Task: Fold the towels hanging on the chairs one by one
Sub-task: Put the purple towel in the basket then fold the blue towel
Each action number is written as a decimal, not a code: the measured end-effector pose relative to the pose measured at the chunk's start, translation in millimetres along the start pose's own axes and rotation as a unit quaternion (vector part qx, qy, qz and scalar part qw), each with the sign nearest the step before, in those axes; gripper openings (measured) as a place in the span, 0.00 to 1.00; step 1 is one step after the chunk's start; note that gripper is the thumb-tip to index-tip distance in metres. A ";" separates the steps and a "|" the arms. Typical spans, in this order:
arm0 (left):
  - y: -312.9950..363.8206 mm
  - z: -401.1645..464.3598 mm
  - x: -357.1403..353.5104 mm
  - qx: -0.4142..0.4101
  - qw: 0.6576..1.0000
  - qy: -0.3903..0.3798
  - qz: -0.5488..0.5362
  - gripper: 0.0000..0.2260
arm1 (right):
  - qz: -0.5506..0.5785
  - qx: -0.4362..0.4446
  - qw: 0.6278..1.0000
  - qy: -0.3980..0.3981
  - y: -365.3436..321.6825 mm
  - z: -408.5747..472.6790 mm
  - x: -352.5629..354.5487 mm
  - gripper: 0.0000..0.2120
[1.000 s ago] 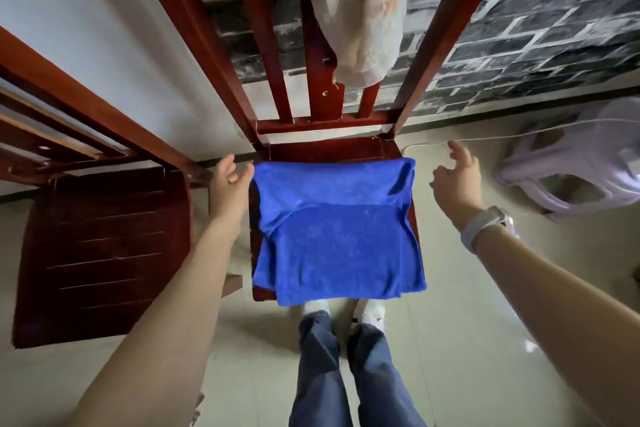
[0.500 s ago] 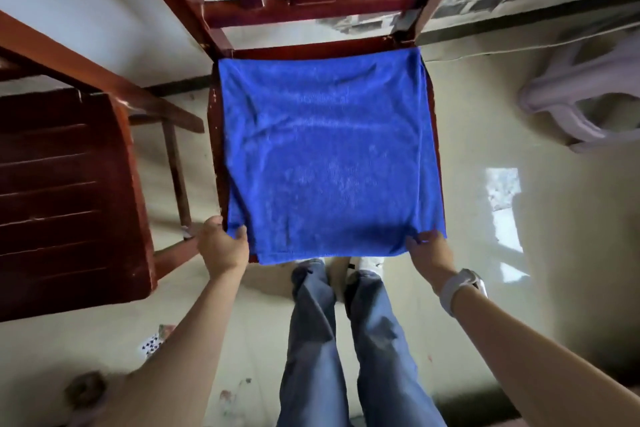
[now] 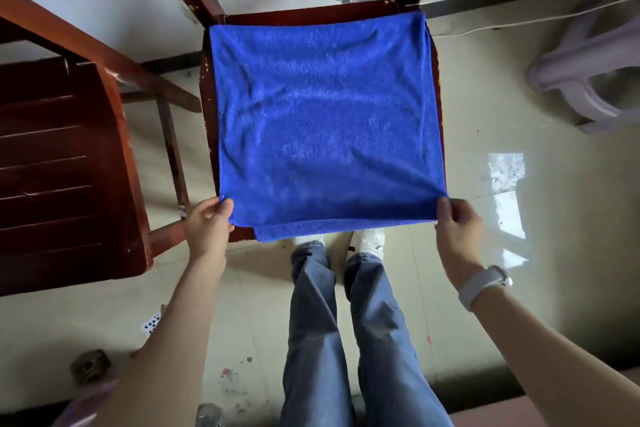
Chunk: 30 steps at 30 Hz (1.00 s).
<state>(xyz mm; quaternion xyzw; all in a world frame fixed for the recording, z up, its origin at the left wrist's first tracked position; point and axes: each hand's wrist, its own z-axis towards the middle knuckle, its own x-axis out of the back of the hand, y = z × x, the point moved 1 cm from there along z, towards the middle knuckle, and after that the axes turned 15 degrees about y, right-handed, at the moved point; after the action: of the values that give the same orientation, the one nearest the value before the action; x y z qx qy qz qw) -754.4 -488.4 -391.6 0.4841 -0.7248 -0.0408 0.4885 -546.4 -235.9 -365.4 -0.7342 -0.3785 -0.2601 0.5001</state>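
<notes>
A blue towel [image 3: 322, 118] lies spread over the seat of a red wooden chair [image 3: 311, 15], doubled so that a lower layer shows along the near edge. My left hand [image 3: 207, 229] pinches the upper layer's near left corner. My right hand [image 3: 457, 229] pinches its near right corner, and a white band sits on that wrist. Both corners are lifted slightly off the lower layer. The chair's back rails rise at the top of the view; no other towel is in sight.
A second dark red chair [image 3: 65, 163] stands close on the left. A pale plastic stool [image 3: 595, 73] lies at the right on the glossy tiled floor. My legs in blue jeans [image 3: 346, 322] stand right at the chair's front. A white wall and dark brick panel are behind.
One second ago both hands hovered open beside a crumpled towel, with a cream towel on the chair back. Since then they took the near corners and the towel lies flat; the view tilted down.
</notes>
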 end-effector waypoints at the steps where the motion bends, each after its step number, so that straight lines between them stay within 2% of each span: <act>1: 0.3 -4.9 6.6 0.037 0.998 -0.042 -0.037 0.07 | 0.010 0.029 0.999 0.025 -2.4 -1.1 8.7 0.09; 3: -8.1 -15.0 17.8 0.080 0.993 -0.085 -0.034 0.02 | -0.001 0.036 0.998 0.042 3.0 -0.7 16.3 0.09; 4: -17.0 -19.0 19.7 0.088 0.993 -0.082 -0.008 0.02 | -0.016 0.017 0.999 0.025 10.8 1.6 14.7 0.09; 8: -46.3 -29.4 6.0 0.110 0.989 -0.046 0.086 0.10 | -0.051 -0.056 0.995 -0.070 31.9 10.7 2.2 0.08; 10: -48.8 -36.8 -2.4 0.115 0.990 -0.057 0.056 0.11 | -0.024 -0.066 0.993 -0.092 31.2 11.0 -0.1 0.05; 14: -51.4 -59.5 -10.7 0.172 0.979 -0.100 -0.049 0.10 | -0.001 -0.078 0.991 -0.107 30.6 10.9 0.1 0.09; 17: -55.3 -64.5 -14.6 0.139 0.985 -0.088 -0.054 0.04 | 0.003 -0.079 0.990 -0.119 34.9 10.8 1.0 0.11; 20: -58.6 -66.2 -13.9 0.076 0.994 -0.072 -0.028 0.05 | 0.002 -0.067 0.991 -0.119 37.3 10.3 1.0 0.07; 22: -57.5 -68.3 -11.0 0.044 0.998 -0.051 -0.008 0.02 | 0.034 -0.111 0.989 -0.096 37.9 11.7 0.5 0.04; 25: -52.4 -70.8 -7.4 0.050 0.998 -0.034 -0.027 0.01 | 0.140 -0.243 0.957 -0.078 33.8 14.9 -0.6 0.09; 30: -43.3 -72.5 -0.3 0.131 0.986 -0.028 -0.097 0.03 | 0.176 -0.260 0.947 -0.059 18.9 16.3 -7.0 0.12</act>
<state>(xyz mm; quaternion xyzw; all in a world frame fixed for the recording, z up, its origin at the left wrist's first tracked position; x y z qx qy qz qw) -671.4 -481.0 -377.1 0.6103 -0.6872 -0.0063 0.3940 -535.0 -226.8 -386.8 -0.9078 -0.1907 -0.2138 0.3064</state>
